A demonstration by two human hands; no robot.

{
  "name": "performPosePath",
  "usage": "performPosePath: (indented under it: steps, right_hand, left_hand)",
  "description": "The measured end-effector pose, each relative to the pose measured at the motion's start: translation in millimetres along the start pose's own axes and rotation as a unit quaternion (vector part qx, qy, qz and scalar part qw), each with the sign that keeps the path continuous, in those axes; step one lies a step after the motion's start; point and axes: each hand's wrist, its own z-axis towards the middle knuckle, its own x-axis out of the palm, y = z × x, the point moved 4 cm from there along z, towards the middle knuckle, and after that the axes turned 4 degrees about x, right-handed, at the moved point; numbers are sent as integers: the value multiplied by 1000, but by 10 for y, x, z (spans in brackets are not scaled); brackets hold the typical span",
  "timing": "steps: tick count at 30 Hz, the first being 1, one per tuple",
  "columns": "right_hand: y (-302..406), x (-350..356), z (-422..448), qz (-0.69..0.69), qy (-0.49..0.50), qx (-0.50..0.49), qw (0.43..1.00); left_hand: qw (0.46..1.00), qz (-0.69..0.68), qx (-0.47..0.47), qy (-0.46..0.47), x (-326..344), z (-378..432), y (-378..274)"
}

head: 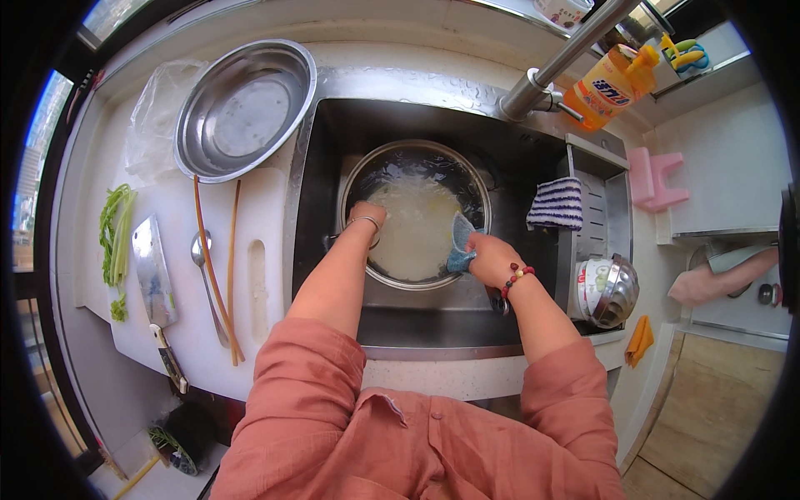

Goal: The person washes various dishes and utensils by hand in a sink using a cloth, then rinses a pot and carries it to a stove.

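Note:
A round metal pot (417, 285) stands in the stainless steel sink (400, 319), with cloudy, foamy water (415, 231) inside it. Just within the pot's left side is my left hand (367, 217), its fingers curled down and out of sight, so what they hold does not show. My right hand (494, 256) grips a blue dishcloth (461, 257) at the pot's right rim. Part of that cloth hangs inside the rim. Below my right hand, a dark pot handle (498, 302) is partly covered by my wrist.
Left of the sink, a white cutting board (178, 350) carries a cleaver (153, 275), a spoon (200, 250), chopsticks (215, 294) and celery (119, 237). A steel basin (250, 119) is behind them. The faucet (531, 94), orange detergent bottle (609, 87), striped cloth (556, 205) and stacked bowls (603, 290) are rightward.

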Motion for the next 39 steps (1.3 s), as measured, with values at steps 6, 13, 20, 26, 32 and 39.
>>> performPosePath:
  steps: [6,13,20,26,32,39]
  right_hand:
    - [-93,12,-23,-35,-74,-14,997]
    - [-23,-102,21,-69,-245,-21,967]
    - [354,-432,-128,134,-372,-176,902]
    - [1120,-544,-398,76,-482,-423,764]
    - [1274,-612,-95,64,-451,-427,781]
    - [757,-616,213,449,-276,-164,834]
  left_hand:
    - [994,-84,-56,38,142,9,15]
    - [979,-192,15,60,62,-108,0]
    - [978,-107,171,-60,-443,-337,-26]
    - [953,-96,249,-142,-871,-952,-435]
    - [897,-118,387,-175,-1094,-1318,-514]
    - [839,-454,290,-79,-1242,-1492,-355]
